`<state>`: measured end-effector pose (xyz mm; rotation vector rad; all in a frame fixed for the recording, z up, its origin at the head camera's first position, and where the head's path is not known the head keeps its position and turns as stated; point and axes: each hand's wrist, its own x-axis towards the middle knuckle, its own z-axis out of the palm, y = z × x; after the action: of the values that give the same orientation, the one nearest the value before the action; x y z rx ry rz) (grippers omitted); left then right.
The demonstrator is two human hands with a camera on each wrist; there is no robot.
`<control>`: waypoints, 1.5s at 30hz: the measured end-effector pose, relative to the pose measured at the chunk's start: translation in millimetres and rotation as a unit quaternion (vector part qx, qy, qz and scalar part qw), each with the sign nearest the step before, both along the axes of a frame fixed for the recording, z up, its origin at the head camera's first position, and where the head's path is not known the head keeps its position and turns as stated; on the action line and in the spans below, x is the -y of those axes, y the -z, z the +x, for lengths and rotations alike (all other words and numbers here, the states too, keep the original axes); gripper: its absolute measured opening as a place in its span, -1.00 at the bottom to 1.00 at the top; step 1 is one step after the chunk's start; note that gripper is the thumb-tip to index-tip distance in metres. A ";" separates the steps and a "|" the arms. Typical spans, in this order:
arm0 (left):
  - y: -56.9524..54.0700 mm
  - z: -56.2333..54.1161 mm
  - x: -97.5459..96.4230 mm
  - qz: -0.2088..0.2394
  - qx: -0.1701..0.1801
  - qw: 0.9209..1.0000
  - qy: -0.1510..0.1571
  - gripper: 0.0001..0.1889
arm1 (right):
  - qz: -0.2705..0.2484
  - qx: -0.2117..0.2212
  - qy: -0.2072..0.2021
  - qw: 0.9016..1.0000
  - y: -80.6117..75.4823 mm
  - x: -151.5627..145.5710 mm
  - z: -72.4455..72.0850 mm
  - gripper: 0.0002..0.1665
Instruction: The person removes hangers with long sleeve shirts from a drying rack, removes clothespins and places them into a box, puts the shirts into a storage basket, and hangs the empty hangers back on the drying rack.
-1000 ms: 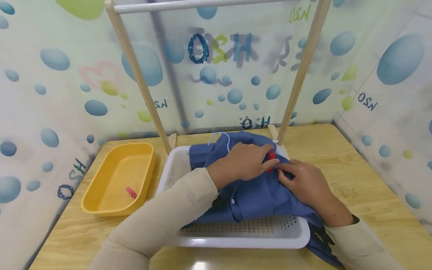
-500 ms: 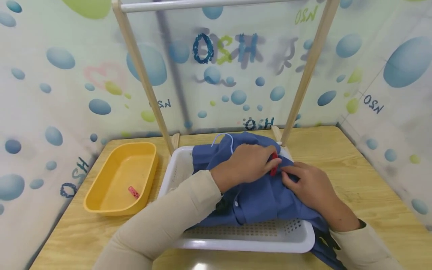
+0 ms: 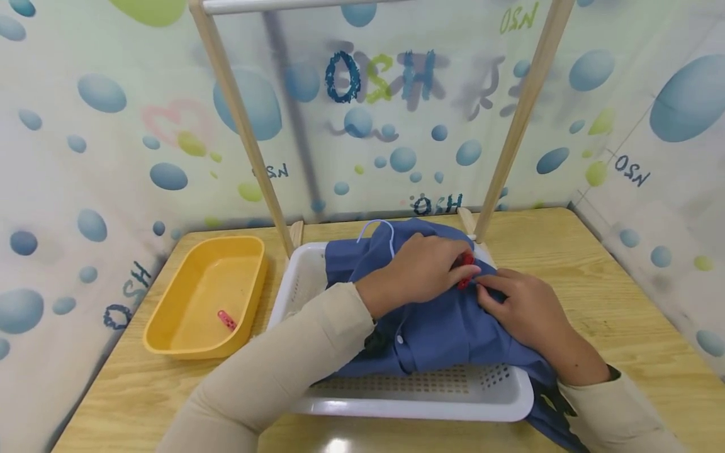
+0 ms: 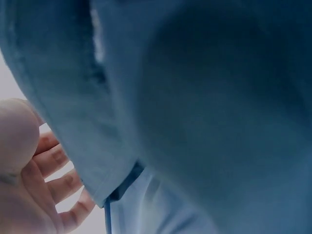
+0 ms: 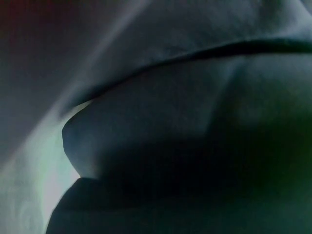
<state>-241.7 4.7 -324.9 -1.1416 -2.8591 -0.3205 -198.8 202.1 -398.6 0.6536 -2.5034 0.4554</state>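
Many blue and green bubble shapes cover the backdrop behind the white basket. Its largest lettering, above the basket, shows from left to right an O, an S-like figure and an H; smaller lettering of that kind recurs to the basket's left and right. A wood-grained table bears the basket, and a wooden frame with a white crossbar stands at the basket's rear. The blue shirt lies bunched across the basket and spills over its right end; the folds hide any clear long axis. Left of the basket sits a yellow tray. Over the basket's right half, the left hand is clamped by thumb and fingers on a red clip, while the right hand, just beside it, pinches the shirt between thumb and forefinger. A pale hanger hook rises near the basket's rear, its free tip toward the basket's left end. The red clip, partly hidden, runs roughly along the basket's rear-to-front line. A pink clip lies in the tray, slanting, its near end toward the basket. One white button shows on the shirt, above the basket's middle.
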 end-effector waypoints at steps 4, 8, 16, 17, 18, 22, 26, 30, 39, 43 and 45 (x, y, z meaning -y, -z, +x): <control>-0.6 1.4 2.1 0.010 0.011 1.000 0.003 -0.72 | 0.000 -0.007 -0.008 1.000 1.0 0.9 0.2 -0.91; -2.3 1.0 3.3 0.030 0.013 0.999 0.009 -0.72 | 0.004 -0.005 -0.009 1.000 0.9 1.3 -0.2 -0.91; -5.9 0.2 -0.5 0.047 -0.003 0.998 0.028 -0.74 | 0.006 -0.005 -0.006 1.000 -0.3 -3.1 -0.3 -0.87; -6.3 0.0 -1.4 0.048 -0.004 0.998 0.030 -0.74 | 0.005 -0.002 -0.004 1.000 -0.7 -3.9 -0.2 -0.86; -6.6 0.0 -2.2 0.050 -0.003 0.998 0.032 -0.74 | 0.004 0.001 -0.001 1.000 -0.8 -4.6 0.3 -0.85; -5.5 0.5 -3.9 0.052 -0.002 0.998 0.035 -0.74 | 0.002 0.008 0.005 1.000 -0.3 -5.9 2.7 -0.82; -4.9 -0.1 -1.5 0.058 0.001 0.998 0.031 -0.73 | 0.002 0.008 0.002 1.000 -0.5 -4.1 2.5 -0.82; -6.3 -1.8 1.8 0.069 0.009 0.997 0.020 -0.71 | 0.001 -0.001 -0.006 1.000 -0.7 -2.0 -1.8 -0.82; -15.9 -2.4 8.4 0.121 0.021 0.992 0.004 -0.76 | -0.007 -0.016 -0.015 1.000 -2.2 -0.5 -3.9 -0.84; -21.1 -2.4 9.4 0.127 0.008 0.992 -0.003 -0.77 | -0.008 -0.015 -0.014 1.000 -0.7 -2.3 -2.3 -0.84; -26.5 -3.0 9.3 0.128 -0.007 0.992 -0.008 -0.77 | -0.009 -0.019 -0.016 1.000 -0.5 -3.6 -2.0 -0.84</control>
<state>-244.8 -4.6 -298.4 -1.0652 -2.7119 -0.6527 -200.8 205.7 -398.1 0.6907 -2.4540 0.4731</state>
